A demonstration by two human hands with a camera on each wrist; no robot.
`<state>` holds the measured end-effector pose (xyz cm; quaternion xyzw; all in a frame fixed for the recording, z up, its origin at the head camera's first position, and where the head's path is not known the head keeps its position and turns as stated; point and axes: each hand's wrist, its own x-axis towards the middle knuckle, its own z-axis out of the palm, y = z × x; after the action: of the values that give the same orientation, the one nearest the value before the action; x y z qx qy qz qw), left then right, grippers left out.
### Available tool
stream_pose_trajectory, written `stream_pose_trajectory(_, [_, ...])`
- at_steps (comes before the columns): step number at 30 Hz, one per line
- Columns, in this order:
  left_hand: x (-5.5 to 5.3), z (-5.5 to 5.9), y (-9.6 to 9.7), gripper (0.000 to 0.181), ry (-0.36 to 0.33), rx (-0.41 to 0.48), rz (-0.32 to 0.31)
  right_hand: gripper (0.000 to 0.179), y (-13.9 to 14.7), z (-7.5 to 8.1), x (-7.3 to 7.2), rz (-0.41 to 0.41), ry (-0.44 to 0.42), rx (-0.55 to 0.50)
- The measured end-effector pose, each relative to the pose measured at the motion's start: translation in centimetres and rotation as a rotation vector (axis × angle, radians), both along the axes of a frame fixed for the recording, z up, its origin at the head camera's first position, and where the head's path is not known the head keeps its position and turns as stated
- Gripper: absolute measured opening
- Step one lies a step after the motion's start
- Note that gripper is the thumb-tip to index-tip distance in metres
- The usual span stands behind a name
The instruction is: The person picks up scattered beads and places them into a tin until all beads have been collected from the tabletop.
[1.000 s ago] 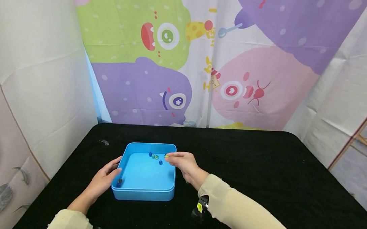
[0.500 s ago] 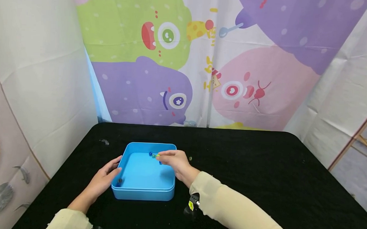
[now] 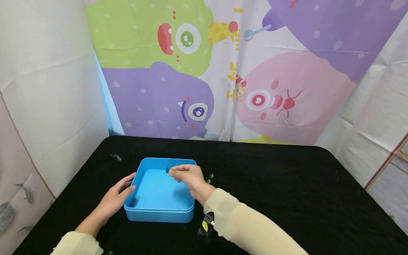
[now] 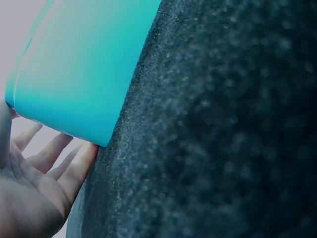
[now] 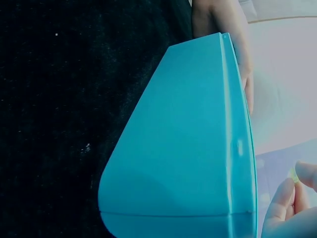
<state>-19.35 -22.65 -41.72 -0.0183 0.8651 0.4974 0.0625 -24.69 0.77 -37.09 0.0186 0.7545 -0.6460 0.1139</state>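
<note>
A shallow light-blue box stands on the black table. My left hand lies along its left side, with fairly straight fingers against the wall in the left wrist view. Over the box's far right part, my right hand pinches a small yellow-green marble between thumb and fingertips. Right beside those fingertips shows a blue marble near the far wall. Other marbles there are mostly hidden by the right hand. Small dark and blue marbles lie in the near left corner of the box.
Two green marbles, a far one and a nearer one, rest on the black table just right of the box. A patterned curtain hangs behind the table.
My right hand has moved left over the box from its right rim, still pinching the marble. The two green marbles on the table have come into view behind it. My left hand stays put.
</note>
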Motion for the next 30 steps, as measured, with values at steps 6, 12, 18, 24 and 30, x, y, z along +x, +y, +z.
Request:
stream_pose_trajectory(6, [-0.1, 0.1, 0.0, 0.058, -0.002, 0.005, -0.005, 0.018, -0.2, 0.3, -0.2, -0.027, 0.011, -0.027])
stream_pose_trajectory(12, [-0.1, 0.2, 0.1, 0.057, -0.008, 0.012, 0.002, 0.025, 0.2, 0.3, -0.3, -0.041, 0.029, -0.051])
stream_pose_trajectory(18, [-0.1, 0.2, 0.1, 0.058, -0.006, 0.008, 0.000, 0.025, 0.8, 0.0, -0.4, -0.051, 0.016, -0.054])
stream_pose_trajectory(24, [-0.1, 0.1, 0.0, 0.058, -0.001, -0.003, -0.005, 0.024, 1.7, -0.3, -0.4, -0.050, 0.026, -0.062])
stream_pose_trajectory(30, [0.0, 0.0, 0.0, 0.058, -0.001, -0.002, 0.000, 0.026, 2.6, -0.4, -0.3, -0.057, 0.023, -0.064])
